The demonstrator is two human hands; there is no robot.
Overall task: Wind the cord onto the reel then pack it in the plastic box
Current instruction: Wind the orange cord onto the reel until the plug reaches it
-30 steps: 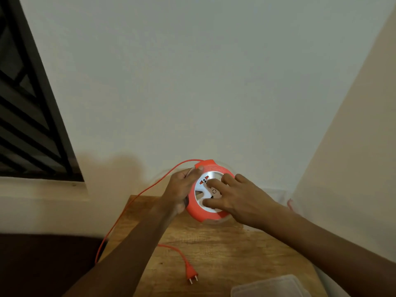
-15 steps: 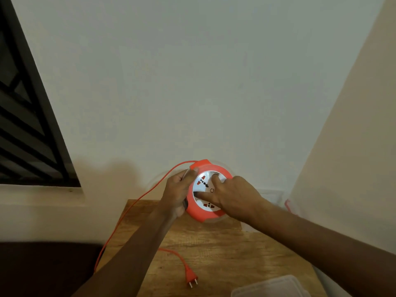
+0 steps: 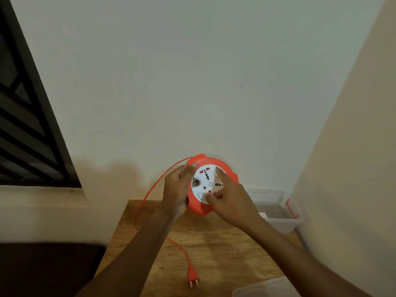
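Note:
An orange reel (image 3: 230, 171) with a white socket face is held upright above the wooden table (image 3: 214, 249). My left hand (image 3: 179, 187) grips its left rim, thumb on the top edge. Fingers of my right hand (image 3: 230, 200) press on the white face at its lower right. The orange cord (image 3: 147, 196) leaves the reel's top left, loops down past the table's left edge, passes behind my left forearm and ends in an orange plug (image 3: 192, 279) lying on the table. A clear plastic box (image 3: 276, 209) with a red latch stands at the back right.
A translucent lid (image 3: 265, 288) lies at the table's front right edge. A white wall rises close behind, a beige wall to the right. A dark barred window (image 3: 25, 129) is at the left, with a dark floor area below it.
The white face of the reel has turned under my right hand's fingers, which shifted lower on the disc. The loose cord loop at the left has grown shorter. My left hand kept its grip.

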